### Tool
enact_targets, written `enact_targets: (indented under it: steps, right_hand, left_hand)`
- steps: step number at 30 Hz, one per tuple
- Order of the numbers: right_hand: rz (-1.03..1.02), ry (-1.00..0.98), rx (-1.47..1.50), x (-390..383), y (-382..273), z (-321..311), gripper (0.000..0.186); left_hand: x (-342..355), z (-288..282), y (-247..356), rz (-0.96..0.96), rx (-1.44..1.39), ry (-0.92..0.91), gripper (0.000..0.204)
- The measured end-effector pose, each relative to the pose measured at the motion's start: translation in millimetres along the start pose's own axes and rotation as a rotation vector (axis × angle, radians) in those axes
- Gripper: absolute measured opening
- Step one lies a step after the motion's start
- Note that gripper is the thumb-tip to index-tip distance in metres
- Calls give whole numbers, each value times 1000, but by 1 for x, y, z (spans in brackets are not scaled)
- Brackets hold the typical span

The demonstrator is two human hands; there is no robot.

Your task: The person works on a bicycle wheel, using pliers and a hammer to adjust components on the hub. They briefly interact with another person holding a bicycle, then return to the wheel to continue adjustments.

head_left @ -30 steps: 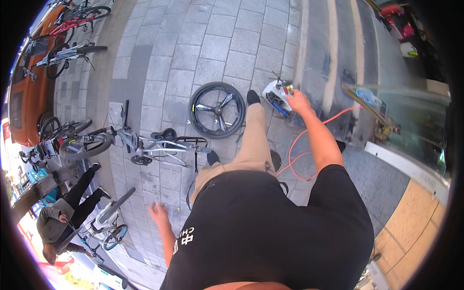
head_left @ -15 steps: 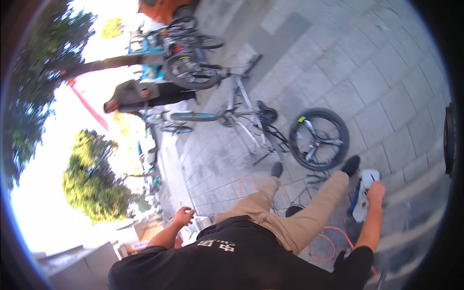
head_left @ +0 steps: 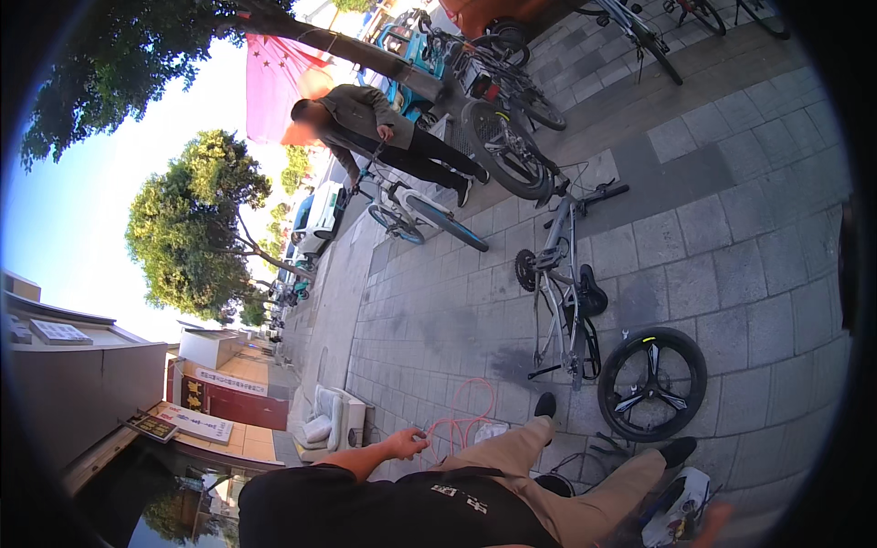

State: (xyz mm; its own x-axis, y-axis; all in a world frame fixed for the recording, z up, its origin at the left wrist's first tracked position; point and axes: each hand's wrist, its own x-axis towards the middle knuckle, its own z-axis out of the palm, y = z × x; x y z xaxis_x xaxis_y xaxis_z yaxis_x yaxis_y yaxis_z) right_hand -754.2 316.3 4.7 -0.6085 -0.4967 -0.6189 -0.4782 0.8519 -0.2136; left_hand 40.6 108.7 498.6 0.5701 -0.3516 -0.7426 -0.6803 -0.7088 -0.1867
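My left hand (head_left: 407, 443) hangs at the lower centre, fingers loosely bent and apart, near a pink hose (head_left: 461, 422). My right hand (head_left: 711, 519) is motion-blurred at the lower right edge, beside a white-and-blue bag-like holder of tools (head_left: 674, 510); its grip is unclear. A detached black three-spoke wheel (head_left: 651, 384) lies flat on the paving beyond my right foot. A silver bicycle frame (head_left: 565, 274) with black saddle and no wheel at its near end lies just past it.
A person in a grey jacket (head_left: 365, 123) stands holding a white-and-blue bicycle (head_left: 411, 208). Parked bicycles (head_left: 493, 137), an orange vehicle (head_left: 480, 14), trees (head_left: 192, 219) and a red flag (head_left: 269, 82) are beyond. Shop fronts (head_left: 210, 402) and a white padded item (head_left: 320, 416) are at lower left.
My view has swung leftward and up toward the street and person, so the wheel and tool holder sit lower right. My right hand has dropped toward the frame's bottom edge.
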Motion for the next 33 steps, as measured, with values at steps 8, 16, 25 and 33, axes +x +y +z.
enact_targets:
  steps: [8,16,25,33]
  right_hand:
    - [-117,210,-187,-134,-124,18,34]
    - [-513,-90,-488,-315,-576,-44,38]
    - [-779,-252,-578,-392,-911,38,40]
    - [-860,-327,-564,-369,-1130,209,45]
  left_hand:
    - [216,-14,-111,352,-480,-32,65]
    - [357,-68,-230,159,-1157,91,62]
    - [384,-108,-260,-33,-1341,59,59]
    - [524,-229,-295,-137,-1385,234,57]
